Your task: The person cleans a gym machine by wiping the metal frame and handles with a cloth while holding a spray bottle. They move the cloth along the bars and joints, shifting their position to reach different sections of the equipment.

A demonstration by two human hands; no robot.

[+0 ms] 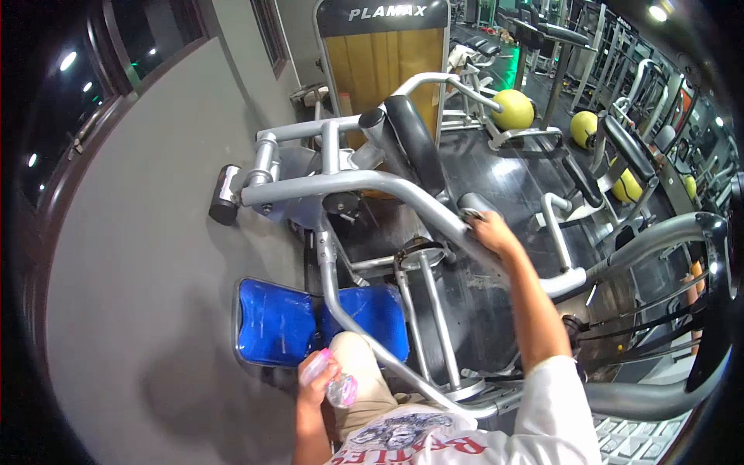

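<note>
My left hand (313, 381) is closed round a small clear plastic bottle (341, 390) with pink parts, held low over my left thigh. My right hand (490, 232) reaches forward to the curved silver tube (403, 188) of an exercise machine. Its fingers are curled at the tube, and a small dark thing shows at the fingertips; what it is I cannot make out. Just beyond that hand is a grey rounded pad (474, 203). The machine's black padded cushion (415, 143) stands further forward.
A blue folding seat (275, 322) stands left of my legs beside the grey wall (155, 256). The weight-stack housing (385, 62) rises ahead. Yellow balls, including one on the floor side (513, 110), and other machines are to the right. Silver frame tubes (438, 318) cross low in front.
</note>
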